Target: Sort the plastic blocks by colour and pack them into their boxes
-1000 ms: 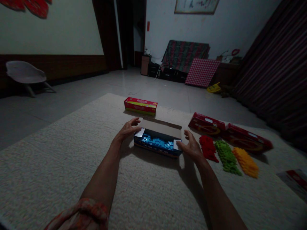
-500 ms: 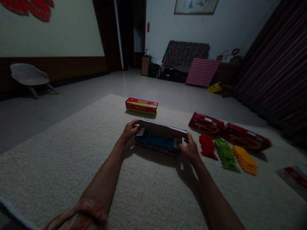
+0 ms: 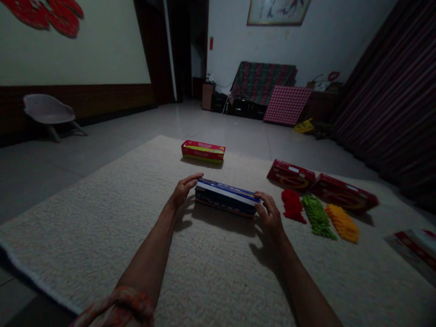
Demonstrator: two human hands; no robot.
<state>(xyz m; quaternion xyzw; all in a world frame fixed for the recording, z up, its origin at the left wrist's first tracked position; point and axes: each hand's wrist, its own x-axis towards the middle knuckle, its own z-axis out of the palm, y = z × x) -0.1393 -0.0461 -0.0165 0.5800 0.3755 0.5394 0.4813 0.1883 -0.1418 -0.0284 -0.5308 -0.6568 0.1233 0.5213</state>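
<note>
A long blue box lies on the pale mat, its lid folded down over the top with a white flap edge along the front. My left hand touches the box's left end, fingers stretched over the top corner. At the right end, my right hand has its fingers on the lid's corner and its thumb near the front edge. The inside of the box is hidden. To the right lie a red bundle, a green bundle and an orange bundle.
A red and yellow-green box stands beyond the blue one. Two dark red boxes stand behind the bundles. Another red and white box is at the right edge. A pale chair stands far left.
The blue box's lid has come down from raised to folded over the opening, hiding the blue contents. Both hands have shifted with it, and my left fingers have straightened. The view has moved slightly.
</note>
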